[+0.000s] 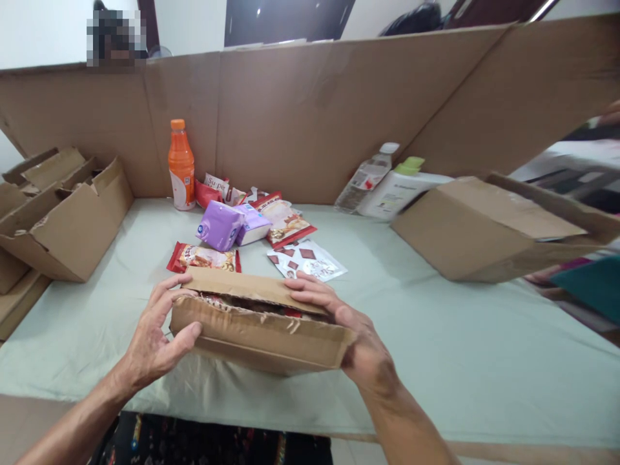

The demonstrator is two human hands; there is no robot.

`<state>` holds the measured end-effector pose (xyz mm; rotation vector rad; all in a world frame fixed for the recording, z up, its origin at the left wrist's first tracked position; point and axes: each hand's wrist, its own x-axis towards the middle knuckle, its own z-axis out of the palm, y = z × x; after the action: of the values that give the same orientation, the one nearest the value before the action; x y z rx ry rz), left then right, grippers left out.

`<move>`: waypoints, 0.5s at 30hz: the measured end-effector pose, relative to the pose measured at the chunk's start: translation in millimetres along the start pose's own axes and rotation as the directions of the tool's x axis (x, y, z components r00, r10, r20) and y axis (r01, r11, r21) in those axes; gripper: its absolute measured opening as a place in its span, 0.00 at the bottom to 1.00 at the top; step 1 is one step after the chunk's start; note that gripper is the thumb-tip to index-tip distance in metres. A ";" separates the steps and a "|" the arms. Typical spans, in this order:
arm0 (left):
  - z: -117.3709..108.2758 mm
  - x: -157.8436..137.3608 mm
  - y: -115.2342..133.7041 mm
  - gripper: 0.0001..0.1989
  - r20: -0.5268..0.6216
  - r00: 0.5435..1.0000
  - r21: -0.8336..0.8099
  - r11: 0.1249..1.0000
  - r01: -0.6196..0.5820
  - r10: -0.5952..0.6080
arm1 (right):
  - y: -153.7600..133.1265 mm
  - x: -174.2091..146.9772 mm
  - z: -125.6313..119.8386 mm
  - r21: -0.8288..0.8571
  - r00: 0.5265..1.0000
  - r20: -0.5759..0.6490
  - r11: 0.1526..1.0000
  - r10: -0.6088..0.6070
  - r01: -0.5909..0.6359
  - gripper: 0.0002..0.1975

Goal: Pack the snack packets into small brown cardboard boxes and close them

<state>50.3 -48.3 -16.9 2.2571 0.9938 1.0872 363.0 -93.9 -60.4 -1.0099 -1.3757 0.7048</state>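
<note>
A cardboard box (271, 336) with torn upper edges sits before me near the table's front. My left hand (162, 326) grips its left end, thumb on the front side and fingers at the back flap. On the right end, my right hand (351, 329) holds the box, its fingers laid over the back flap. Through the narrow gap between the flaps, bits of red and white show, too hidden to name. Just behind the box lie a red snack packet (206, 257) and a white sachet with brown-red squares (307, 259).
Purple tissue packs (220, 226) and several snack packets (285, 223) lie farther back. An orange drink bottle (181, 168) stands upright; a clear bottle (365, 181) and a white bottle (402, 194) lean. Cardboard boxes flank left (92, 226) and right (460, 232). A cardboard wall (290, 116) runs behind.
</note>
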 end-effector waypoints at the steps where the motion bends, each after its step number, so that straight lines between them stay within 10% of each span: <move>1: 0.0 -0.1 -0.1 0.15 0.000 1.000 -0.004 1.000 0.002 -0.002 | 0.4 -0.7 0.0 0.019 1.000 -0.005 1.000 0.009 -0.009 0.23; 15: 3.6 1.6 1.7 0.14 -0.011 0.998 -0.020 0.998 0.060 -0.060 | -5.5 -0.8 4.0 0.014 0.999 -0.040 1.000 0.015 -0.015 0.19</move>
<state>54.5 -48.4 -17.1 2.1939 1.0440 1.0806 358.2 -96.4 -56.2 -1.0189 -1.3281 0.7007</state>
